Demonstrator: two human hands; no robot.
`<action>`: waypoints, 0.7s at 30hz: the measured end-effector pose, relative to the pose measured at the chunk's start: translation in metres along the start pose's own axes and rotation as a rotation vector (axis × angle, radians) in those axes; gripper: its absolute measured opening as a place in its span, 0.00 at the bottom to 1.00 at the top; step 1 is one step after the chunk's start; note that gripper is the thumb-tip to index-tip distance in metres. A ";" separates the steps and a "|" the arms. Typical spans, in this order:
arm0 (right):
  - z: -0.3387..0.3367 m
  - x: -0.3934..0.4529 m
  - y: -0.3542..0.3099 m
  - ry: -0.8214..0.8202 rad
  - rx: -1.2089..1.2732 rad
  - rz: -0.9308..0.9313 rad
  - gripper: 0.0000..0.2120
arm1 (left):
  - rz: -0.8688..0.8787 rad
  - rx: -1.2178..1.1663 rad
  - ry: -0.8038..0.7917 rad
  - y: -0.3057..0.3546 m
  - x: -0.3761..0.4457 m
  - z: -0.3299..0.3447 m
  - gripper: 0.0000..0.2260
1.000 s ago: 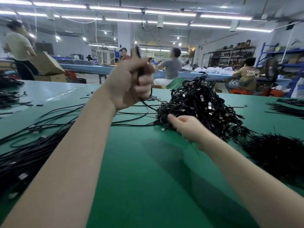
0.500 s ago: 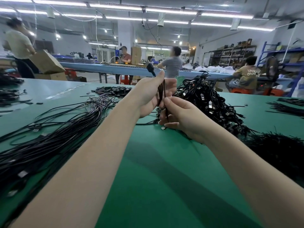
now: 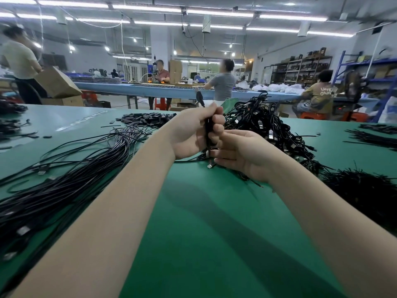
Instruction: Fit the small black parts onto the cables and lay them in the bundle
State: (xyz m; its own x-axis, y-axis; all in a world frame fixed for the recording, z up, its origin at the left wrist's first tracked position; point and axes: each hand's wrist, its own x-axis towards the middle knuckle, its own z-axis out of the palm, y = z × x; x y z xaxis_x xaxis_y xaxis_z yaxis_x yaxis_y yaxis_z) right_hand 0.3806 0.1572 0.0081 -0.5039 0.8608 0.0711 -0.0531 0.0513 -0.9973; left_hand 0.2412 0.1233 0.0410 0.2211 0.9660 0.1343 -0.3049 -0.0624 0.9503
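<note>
Gripping a black cable (image 3: 208,134) upright, the left hand (image 3: 191,134) was curled closed around it above the green table (image 3: 204,222). The cable's lower stretch was pinched by the right hand (image 3: 240,153), touching the left. A tangled cable heap (image 3: 268,125) was seen just behind, a laid-out bundle (image 3: 64,186) at left, small black parts (image 3: 146,119) beyond.

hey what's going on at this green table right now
A person is working on cables at a green table. The left hand grips a black cable upright, and the right hand pinches it lower down. A laid-out bundle lies to the left, a tangled pile just behind the hands, and small black parts farther back.
</note>
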 end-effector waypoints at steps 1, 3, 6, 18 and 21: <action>0.001 -0.001 0.002 0.002 -0.014 0.012 0.06 | -0.013 -0.006 -0.026 -0.002 0.000 0.000 0.12; 0.003 -0.002 0.004 -0.009 -0.031 0.039 0.09 | -0.026 0.023 -0.044 -0.004 0.000 0.000 0.12; 0.005 -0.002 0.004 0.044 -0.027 0.001 0.10 | -0.021 0.094 0.034 0.000 0.000 0.000 0.12; 0.009 0.001 0.006 0.138 -0.101 -0.146 0.11 | 0.040 0.402 0.176 0.006 0.002 0.001 0.14; 0.010 -0.001 0.003 0.024 0.004 -0.115 0.19 | 0.095 0.375 0.182 0.003 0.005 0.000 0.13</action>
State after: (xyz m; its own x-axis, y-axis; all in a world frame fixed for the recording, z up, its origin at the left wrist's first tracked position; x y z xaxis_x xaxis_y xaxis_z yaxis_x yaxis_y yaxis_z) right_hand 0.3723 0.1518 0.0056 -0.4735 0.8612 0.1847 -0.1129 0.1486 -0.9824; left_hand 0.2415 0.1283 0.0445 0.0313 0.9779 0.2068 0.0498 -0.2082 0.9768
